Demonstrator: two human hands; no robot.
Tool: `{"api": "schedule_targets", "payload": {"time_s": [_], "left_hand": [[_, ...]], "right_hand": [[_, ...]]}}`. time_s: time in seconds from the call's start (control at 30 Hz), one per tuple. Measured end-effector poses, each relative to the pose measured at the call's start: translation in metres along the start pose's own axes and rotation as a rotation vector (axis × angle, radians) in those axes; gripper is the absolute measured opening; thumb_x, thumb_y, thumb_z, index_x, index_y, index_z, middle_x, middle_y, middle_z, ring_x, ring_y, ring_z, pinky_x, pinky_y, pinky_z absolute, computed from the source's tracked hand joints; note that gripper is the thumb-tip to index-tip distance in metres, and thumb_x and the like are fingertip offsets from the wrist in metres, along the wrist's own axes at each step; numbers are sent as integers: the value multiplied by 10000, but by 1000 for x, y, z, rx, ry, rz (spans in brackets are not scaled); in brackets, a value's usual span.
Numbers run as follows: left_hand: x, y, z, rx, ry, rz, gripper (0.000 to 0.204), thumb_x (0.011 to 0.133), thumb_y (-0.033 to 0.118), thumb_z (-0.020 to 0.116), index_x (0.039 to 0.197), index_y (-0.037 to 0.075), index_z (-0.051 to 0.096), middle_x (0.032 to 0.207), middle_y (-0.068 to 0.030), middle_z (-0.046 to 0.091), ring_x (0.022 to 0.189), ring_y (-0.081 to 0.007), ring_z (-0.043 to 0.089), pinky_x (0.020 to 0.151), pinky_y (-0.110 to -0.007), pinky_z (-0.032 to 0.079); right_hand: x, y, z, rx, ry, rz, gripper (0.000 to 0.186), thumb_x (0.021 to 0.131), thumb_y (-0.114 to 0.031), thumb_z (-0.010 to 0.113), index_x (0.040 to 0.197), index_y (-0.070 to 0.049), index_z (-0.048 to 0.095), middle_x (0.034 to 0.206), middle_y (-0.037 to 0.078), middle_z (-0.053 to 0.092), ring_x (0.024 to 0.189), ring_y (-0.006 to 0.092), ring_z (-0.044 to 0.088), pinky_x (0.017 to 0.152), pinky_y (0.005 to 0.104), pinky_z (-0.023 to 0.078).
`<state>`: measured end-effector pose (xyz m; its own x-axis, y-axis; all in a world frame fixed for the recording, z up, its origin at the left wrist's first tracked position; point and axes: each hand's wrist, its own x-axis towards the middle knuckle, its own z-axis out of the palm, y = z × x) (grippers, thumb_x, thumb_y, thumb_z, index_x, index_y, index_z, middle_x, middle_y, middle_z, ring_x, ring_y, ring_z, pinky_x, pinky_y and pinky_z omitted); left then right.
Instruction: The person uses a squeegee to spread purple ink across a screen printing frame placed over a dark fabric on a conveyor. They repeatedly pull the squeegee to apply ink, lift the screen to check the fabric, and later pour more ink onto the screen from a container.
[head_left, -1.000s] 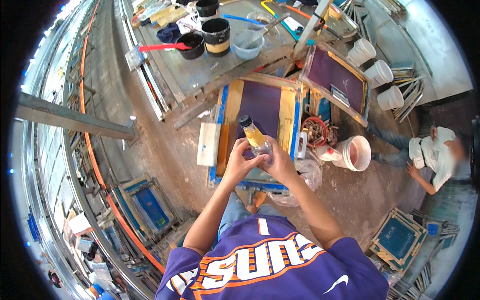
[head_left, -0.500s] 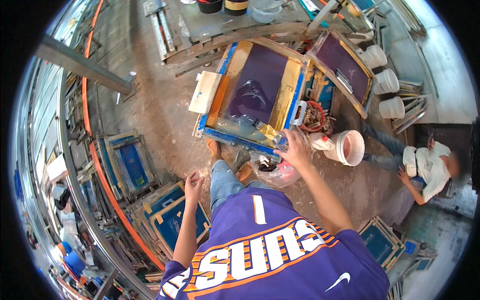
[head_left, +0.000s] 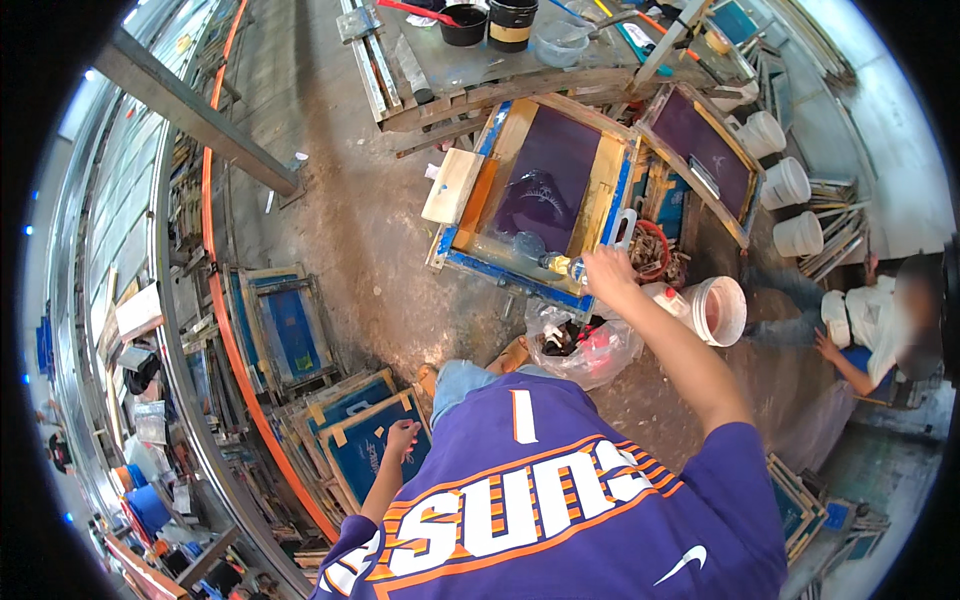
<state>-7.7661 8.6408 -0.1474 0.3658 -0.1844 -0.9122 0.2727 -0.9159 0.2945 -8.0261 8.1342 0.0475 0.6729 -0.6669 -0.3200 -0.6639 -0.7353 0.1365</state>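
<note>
A wooden screen-printing frame (head_left: 508,123) with blue-taped edges lies tilted in front of me, a dark purple field on its mesh. My right hand (head_left: 608,275) reaches over the frame's near right corner and grips what looks like a clear plastic bottle (head_left: 556,262) with a yellow band. The bottle is on its side over the mesh, its far end toward the purple field; the fingers hide its near end. Low at my left side, my left hand (head_left: 402,437) hangs empty with loosely bent fingers, near a stack of blue screens (head_left: 372,450).
A pale wooden block (head_left: 452,187) rests on the frame's left edge. To the right are another purple screen (head_left: 700,135), a red-rimmed tub (head_left: 655,250), white buckets (head_left: 720,310) and a seated person (head_left: 860,320). A plastic bag (head_left: 580,350) lies below the frame.
My view has shifted, so the scene sits further right and lower. The right hand still holds the bottle over the mesh. My left hand has dropped closer to my body.
</note>
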Motion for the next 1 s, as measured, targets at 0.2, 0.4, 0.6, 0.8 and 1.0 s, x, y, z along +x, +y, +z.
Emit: {"api": "schedule_targets", "payload": {"time_s": [0.2,0.4,0.6,0.8,1.0], "left_hand": [[11,42,-41,-244,68,273,402,964,279,656,1294,52,617,943,-24,684,727,-109,640,561,-259,498],[18,16,-65,-310,106,267,401,970,292,648,1299,64,627,977,-29,699,763,-114,663,600,-257,521],[13,-34,-55,-239,66,126,369,945,266,671,1260,74,650,936,-22,687,721,-116,652,572,-268,514],[13,-33,-28,-204,49,56,342,947,266,667,1232,77,657,936,-21,684,721,-123,650,590,-283,521],[20,23,-6,-167,40,83,365,936,266,683,1230,53,650,912,-16,681,709,-110,630,565,-270,483]], "right_hand": [[10,-19,-33,-223,-26,-61,56,752,-177,731,769,-140,770,781,70,746,824,239,737,688,392,530],[22,-35,-51,-203,-82,-30,135,677,-208,827,773,-124,785,807,96,756,828,238,746,664,353,572],[29,-36,-54,-143,-87,2,236,639,-265,881,778,-98,788,820,104,758,831,248,746,695,355,582],[25,-8,-34,1,-156,33,532,616,-379,906,972,-15,750,913,186,740,940,320,724,802,411,573],[-20,29,6,730,-30,139,859,691,-507,867,1325,3,592,1130,221,702,1053,314,692,908,410,545]]}}
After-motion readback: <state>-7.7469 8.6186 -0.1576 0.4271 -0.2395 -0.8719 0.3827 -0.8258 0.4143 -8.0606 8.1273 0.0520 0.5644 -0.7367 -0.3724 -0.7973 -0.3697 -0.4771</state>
